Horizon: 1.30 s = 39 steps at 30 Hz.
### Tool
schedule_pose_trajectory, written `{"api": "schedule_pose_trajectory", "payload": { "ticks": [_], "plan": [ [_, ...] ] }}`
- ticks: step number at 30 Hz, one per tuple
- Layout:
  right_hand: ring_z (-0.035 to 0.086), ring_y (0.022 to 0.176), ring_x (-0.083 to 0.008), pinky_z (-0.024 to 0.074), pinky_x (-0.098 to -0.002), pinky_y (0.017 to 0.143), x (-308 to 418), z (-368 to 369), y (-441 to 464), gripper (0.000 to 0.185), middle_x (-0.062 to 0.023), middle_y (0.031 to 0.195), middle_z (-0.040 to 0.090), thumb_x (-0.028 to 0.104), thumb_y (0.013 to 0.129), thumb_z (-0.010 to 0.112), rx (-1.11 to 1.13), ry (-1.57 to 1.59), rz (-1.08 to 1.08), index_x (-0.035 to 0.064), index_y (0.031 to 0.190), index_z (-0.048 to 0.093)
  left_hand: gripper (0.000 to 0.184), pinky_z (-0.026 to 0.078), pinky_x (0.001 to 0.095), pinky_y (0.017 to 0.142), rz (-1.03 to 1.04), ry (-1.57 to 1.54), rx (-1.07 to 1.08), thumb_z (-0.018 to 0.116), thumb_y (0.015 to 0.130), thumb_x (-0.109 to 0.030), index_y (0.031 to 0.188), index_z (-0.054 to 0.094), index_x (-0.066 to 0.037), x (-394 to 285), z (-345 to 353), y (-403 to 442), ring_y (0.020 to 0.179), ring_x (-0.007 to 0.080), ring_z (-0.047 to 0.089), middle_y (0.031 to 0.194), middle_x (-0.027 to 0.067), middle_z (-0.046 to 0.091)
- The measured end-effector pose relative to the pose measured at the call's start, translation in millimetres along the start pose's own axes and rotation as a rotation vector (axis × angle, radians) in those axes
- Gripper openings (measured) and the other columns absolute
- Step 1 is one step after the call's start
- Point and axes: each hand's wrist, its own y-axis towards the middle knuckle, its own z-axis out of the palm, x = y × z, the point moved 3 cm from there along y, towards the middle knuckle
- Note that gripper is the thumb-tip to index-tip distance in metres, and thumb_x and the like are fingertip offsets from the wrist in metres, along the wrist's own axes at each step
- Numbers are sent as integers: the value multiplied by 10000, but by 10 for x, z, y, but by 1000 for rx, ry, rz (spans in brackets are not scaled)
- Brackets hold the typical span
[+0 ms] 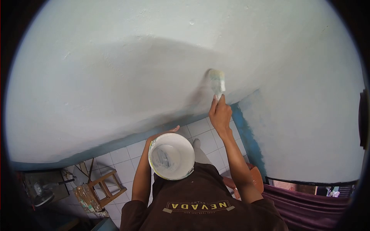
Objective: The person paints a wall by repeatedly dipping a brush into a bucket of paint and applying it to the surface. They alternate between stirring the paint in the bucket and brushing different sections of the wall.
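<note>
My right hand (pixel 221 116) is closed around the handle of a paintbrush (pixel 218 81), bristles up, at the pale wall (pixel 146 73). Its bristles look yellowish and slightly blurred; whether they press on the wall I cannot tell for sure. In front of my chest, my left hand (pixel 168 131) holds a white paint bucket (pixel 191 157) from the far side, with that forearm along its left. Only some fingers show past the rim, and the rest are hidden behind the bucket. Inside the bucket is whitish paint with a greyish streaked patch, and yellow-green smears mark the rim.
A blue band (pixel 111 145) runs along the wall's foot and up the corner. White floor tiles (pixel 206 134) lie below. At left are a wooden stool (pixel 108 188) and a fan (pixel 43 194). An orange chair (pixel 256 180) and a maroon cloth (pixel 308 206) are at right.
</note>
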Motion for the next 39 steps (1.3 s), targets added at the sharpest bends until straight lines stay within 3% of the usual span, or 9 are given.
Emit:
{"api": "schedule_pose_trajectory", "payload": {
  "ticks": [3,6,9,13,20,23,27,31,39],
  "plan": [
    [641,508,-397,487,-495,461,-114,317,-28,201,-190,576,616,172,1021,523,-169,69,-70,-25,990,544,586,533,409,678,-26,-7,-33,761,808,-671,648,675,-113,13,-10,-14,614,173,606,685,47,653],
    [659,565,-431,522,-520,521,-705,1310,-229,273,-229,631,642,211,1025,506,35,-114,-17,-48,1110,526,565,535,410,680,-57,-51,-36,775,797,-665,674,702,-118,137,-101,150,608,175,610,684,39,661],
    [674,681,-491,556,-567,652,-1490,2121,-555,358,-283,767,683,266,1019,495,372,-144,75,-66,1140,558,751,574,480,786,-9,26,-57,673,807,-773,853,746,-27,155,-107,183,774,281,704,833,189,706],
    [714,791,-453,580,-537,734,-1672,2242,-668,317,-261,869,714,246,994,535,624,-196,57,-54,1079,589,711,579,450,686,19,-105,-177,676,822,-752,766,741,-46,103,-73,-72,662,241,684,721,142,689],
    [665,581,-404,540,-489,562,-463,603,-162,251,-210,661,662,215,993,560,230,29,-29,-30,1034,585,605,572,388,615,116,-268,-173,720,848,-667,690,703,-83,386,-262,490,552,181,627,658,72,667],
    [656,532,-370,526,-455,507,-84,378,-89,215,-176,623,653,184,975,602,39,129,-84,-15,1047,568,561,569,377,614,-80,-201,-74,722,873,-622,697,708,-89,33,67,-79,537,172,610,658,60,669],
    [667,562,-397,534,-480,525,-256,1300,33,242,-183,619,646,193,997,569,31,76,-119,-33,1083,553,450,534,321,604,195,-144,-115,672,947,-537,764,709,-128,118,5,-3,556,141,610,669,18,672],
    [716,810,-433,575,-516,756,-1172,2430,-449,299,-230,802,714,197,938,611,548,-98,85,-44,1112,643,427,525,310,599,131,-246,-55,664,961,-514,771,700,-134,363,-195,344,561,130,606,669,4,666],
    [708,775,-428,565,-508,736,-1091,1751,-121,286,-249,789,699,221,963,583,419,15,114,-39,912,689,411,498,297,565,-90,-283,-31,657,977,-488,734,657,-156,115,156,-50,545,105,582,650,-24,642]
  ]
}}
